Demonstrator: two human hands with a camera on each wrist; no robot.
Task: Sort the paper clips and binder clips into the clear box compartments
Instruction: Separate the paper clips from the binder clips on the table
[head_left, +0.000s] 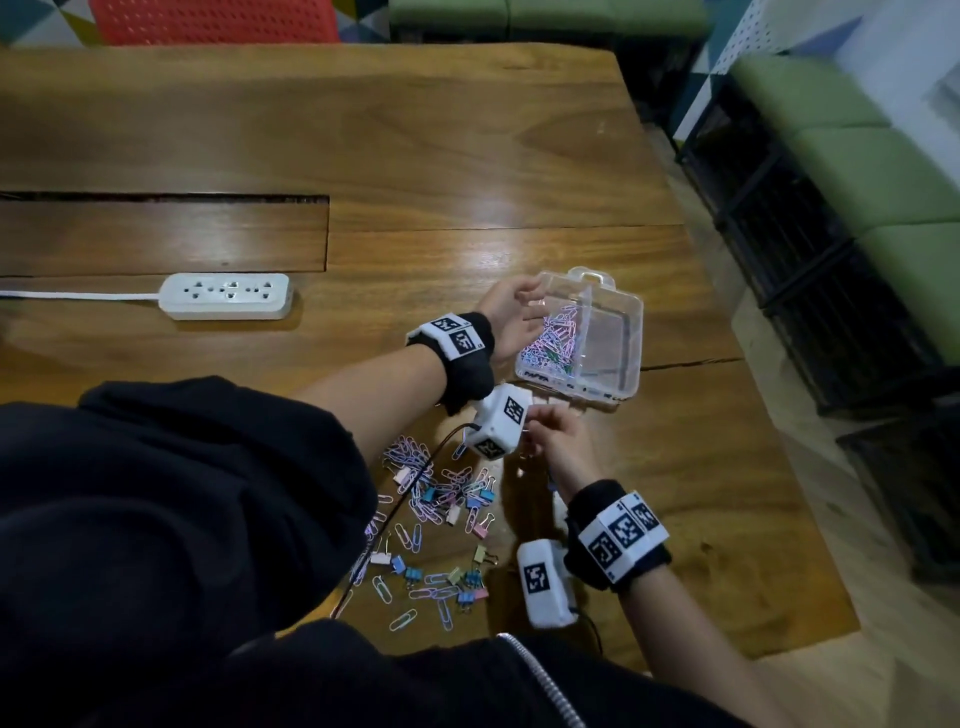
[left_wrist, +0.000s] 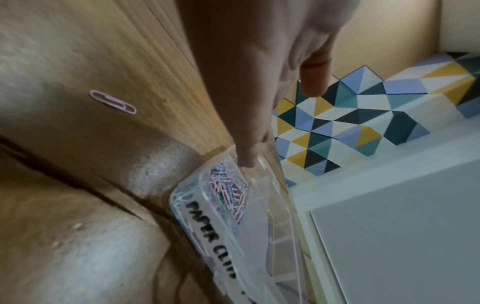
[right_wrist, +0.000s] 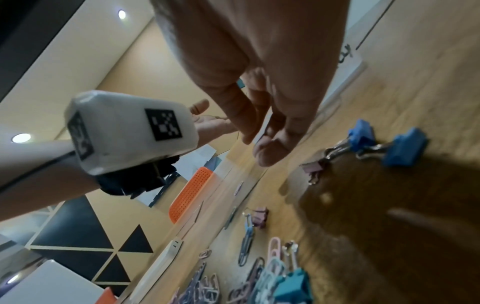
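The clear box (head_left: 631, 332) lies open on the wooden table, split by a divider. Its left compartment holds a heap of pastel paper clips (head_left: 553, 338); the right compartment looks bare. A "PAPER CLIPS" label (left_wrist: 210, 236) runs along its front wall. My left hand (head_left: 519, 312) hovers over the left compartment, fingers loose and holding nothing, one fingertip (left_wrist: 248, 162) at the box rim. My right hand (head_left: 550, 431) is just in front of the box with fingers extended (right_wrist: 270, 152) and nothing visible in them. A mixed pile of paper clips and binder clips (head_left: 436, 519) lies nearer to me.
A white power strip (head_left: 226, 295) sits to the left with its cord running off left. One pink paper clip (left_wrist: 113, 101) lies alone on the table. Two blue binder clips (right_wrist: 405, 149) lie just beyond my right hand. The table's right edge (head_left: 753, 415) is near the box.
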